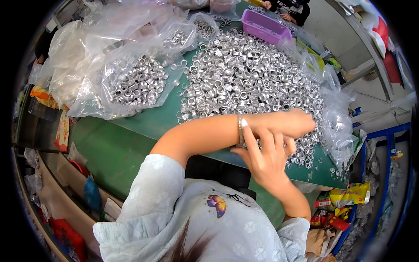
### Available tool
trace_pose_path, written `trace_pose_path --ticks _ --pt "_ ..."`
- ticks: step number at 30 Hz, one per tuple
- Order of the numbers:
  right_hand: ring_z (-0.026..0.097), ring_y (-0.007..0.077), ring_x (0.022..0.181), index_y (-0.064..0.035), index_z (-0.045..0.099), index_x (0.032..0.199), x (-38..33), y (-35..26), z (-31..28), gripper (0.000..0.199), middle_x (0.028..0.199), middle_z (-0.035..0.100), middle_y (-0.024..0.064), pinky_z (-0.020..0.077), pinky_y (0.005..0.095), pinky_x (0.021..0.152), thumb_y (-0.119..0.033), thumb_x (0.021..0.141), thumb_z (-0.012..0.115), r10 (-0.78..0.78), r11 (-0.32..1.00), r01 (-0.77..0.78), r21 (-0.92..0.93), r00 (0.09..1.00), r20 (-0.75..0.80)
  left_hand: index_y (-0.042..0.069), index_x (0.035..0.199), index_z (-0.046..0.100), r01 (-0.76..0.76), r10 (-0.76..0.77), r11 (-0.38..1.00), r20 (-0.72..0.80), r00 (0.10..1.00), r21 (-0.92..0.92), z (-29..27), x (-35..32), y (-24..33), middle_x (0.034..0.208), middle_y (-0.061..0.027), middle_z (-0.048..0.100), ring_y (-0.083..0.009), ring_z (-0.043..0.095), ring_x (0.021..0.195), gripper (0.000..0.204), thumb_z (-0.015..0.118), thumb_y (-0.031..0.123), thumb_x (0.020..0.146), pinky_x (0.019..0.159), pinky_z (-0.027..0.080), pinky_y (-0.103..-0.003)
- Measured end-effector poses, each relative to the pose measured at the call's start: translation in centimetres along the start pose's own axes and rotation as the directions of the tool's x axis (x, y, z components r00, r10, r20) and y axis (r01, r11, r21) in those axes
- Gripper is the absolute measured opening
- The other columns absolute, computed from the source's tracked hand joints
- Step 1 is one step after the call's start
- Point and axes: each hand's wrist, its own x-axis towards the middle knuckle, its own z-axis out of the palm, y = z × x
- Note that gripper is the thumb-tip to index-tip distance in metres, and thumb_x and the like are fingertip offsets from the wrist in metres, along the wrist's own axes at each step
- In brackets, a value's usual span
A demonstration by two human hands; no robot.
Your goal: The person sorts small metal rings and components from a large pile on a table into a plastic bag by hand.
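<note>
A large heap of silver-coloured metal rings [244, 74] covers the table in front of me. My left arm reaches across the near edge of the heap to the right, and my left hand [299, 123] is above the rings with its fingers turned out of sight. Around my left wrist is a thin bracelet [240, 131]. My right hand [265, 157] crosses over the left forearm, fingers apart, its pale-nailed index fingertip touching the skin beside the bracelet. Nothing shows in the right hand.
Clear plastic bags [131, 83] with more rings lie at the left. A purple basket [266, 27] stands at the far side, near another person's hand [286, 17]. Crumpled clear plastic [338, 118] lines the right edge of the green table [150, 124]. Colourful packets [349, 196] sit at lower right.
</note>
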Motion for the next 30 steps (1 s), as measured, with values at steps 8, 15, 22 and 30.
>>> trace_pose_path --ticks 8,15,22,30 --pt "0.049 0.0192 0.068 -0.0039 0.06 0.091 -4.6 0.3 1.4 0.031 0.076 0.053 0.0043 0.0262 0.0335 0.072 -0.002 0.063 0.072 0.181 0.952 -0.13 0.277 0.969 -0.167 0.003 0.072 0.066 -0.002 0.105 0.958 -0.344 0.933 0.287 -2.7 -0.1 0.9 0.075 -0.0146 0.065 -0.0296 0.065 0.079 0.01 0.061 0.003 0.064 0.066 0.051 -0.04" --pt "0.047 0.0119 0.067 0.0026 0.059 0.086 -6.8 1.0 2.3 0.01 0.078 0.054 0.0061 0.0359 0.024 0.062 0.007 0.077 0.059 0.622 0.643 -0.499 0.581 0.783 -0.015 0.005 0.087 0.068 -0.043 -0.069 0.919 -0.266 0.961 -0.393 -2.0 0.0 -0.7 0.082 -0.0117 0.067 -0.0267 0.064 0.083 0.02 0.061 0.001 0.069 0.072 0.05 -0.037" --pt "0.045 0.0057 0.071 0.0027 0.06 0.09 -8.7 0.9 4.2 0.006 0.082 0.053 0.0006 0.0359 0.0193 0.063 0.001 0.084 0.058 0.811 0.238 -0.613 0.754 0.552 0.192 0.0 0.096 0.065 0.053 -0.298 0.252 -0.026 0.954 -0.966 -1.3 -1.3 -2.2 0.08 -0.0052 0.065 -0.0102 0.061 0.072 0.015 0.058 0.007 0.085 0.059 0.046 -0.023" --pt "0.044 0.0081 0.072 0.0033 0.061 0.091 -8.8 0.6 5.0 0.009 0.077 0.051 0.0012 0.0361 0.0212 0.067 0.002 0.083 0.058 0.824 0.146 -0.624 0.768 0.506 0.255 -0.003 0.107 0.057 -0.086 -0.529 -0.272 0.074 0.846 -0.958 0.7 -1.7 -4.0 0.091 -0.0109 0.064 -0.0153 0.062 0.076 0.022 0.055 0.007 0.088 0.064 0.046 -0.025"
